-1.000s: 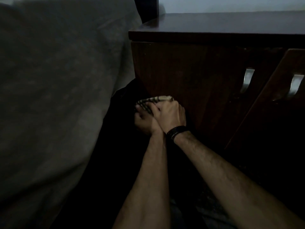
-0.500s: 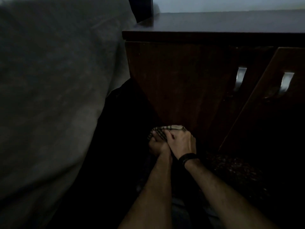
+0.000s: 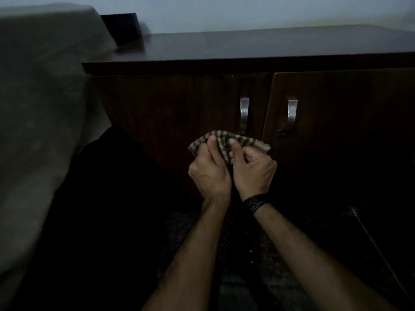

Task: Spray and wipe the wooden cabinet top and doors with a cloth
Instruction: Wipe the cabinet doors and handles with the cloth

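Observation:
A dark wooden cabinet fills the upper half of the view, with its top [image 3: 269,44] and two doors. The left door [image 3: 170,113] and right door [image 3: 350,122] each carry a metal handle. A striped cloth [image 3: 226,141] is bunched in front of the left door, just below its handle [image 3: 244,115]. My left hand [image 3: 210,173] and my right hand [image 3: 253,171] both grip the cloth, side by side, thumbs on top. A black band sits on my right wrist. No spray bottle is in view.
A grey fabric-covered piece of furniture [image 3: 38,113] stands close on the left, touching the cabinet's end. A dark box-like object [image 3: 122,26] rests at the cabinet top's far left corner. The right door handle [image 3: 292,114] has a small keyhole below it. Dark speckled floor lies beneath.
My hands with the cloth have come away from the low left part of the left door and moved right, toward the handles. The view has swung right, facing both doors.

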{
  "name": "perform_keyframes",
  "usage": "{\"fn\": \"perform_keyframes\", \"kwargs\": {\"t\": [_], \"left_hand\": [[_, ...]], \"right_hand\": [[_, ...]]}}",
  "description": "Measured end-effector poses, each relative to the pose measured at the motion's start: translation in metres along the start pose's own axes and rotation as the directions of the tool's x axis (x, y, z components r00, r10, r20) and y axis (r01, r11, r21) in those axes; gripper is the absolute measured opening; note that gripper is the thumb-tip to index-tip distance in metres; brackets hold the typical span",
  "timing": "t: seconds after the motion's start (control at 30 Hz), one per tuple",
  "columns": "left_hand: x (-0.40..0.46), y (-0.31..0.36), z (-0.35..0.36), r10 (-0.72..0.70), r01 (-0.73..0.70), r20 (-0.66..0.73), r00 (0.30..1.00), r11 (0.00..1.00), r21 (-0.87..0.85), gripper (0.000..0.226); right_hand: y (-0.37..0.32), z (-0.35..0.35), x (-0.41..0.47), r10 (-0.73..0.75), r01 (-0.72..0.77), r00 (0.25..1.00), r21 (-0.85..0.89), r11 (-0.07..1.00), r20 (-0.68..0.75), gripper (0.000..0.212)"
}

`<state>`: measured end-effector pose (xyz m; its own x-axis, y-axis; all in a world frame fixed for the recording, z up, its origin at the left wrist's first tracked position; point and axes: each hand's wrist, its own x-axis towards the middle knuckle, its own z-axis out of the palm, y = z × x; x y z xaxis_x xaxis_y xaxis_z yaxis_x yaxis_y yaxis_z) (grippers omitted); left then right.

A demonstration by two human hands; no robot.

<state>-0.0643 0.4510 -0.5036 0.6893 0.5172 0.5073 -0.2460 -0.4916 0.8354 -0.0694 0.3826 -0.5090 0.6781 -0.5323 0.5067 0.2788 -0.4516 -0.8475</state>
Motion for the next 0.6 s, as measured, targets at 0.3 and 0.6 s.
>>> {"fn": "perform_keyframes", "kwargs": {"t": [0.3, 0.6], "left_hand": [[-0.007, 0.007, 0.0, 0.193, -0.199, 0.177, 0.965, 0.98, 0.021, 0.05], [-0.048, -0.014, 0.009, 0.008, -0.152, 0.562, 0.827, 0.966, 0.209, 0.049]], "right_hand": [[0.023, -0.012, -0.006, 0.147, -0.138, 0.987, 0.118, 0.983, -0.068, 0.048], [0.091, -0.034, -0.037, 0.32, -0.319, 0.947, 0.019, 0.947, -0.03, 0.045]]}}
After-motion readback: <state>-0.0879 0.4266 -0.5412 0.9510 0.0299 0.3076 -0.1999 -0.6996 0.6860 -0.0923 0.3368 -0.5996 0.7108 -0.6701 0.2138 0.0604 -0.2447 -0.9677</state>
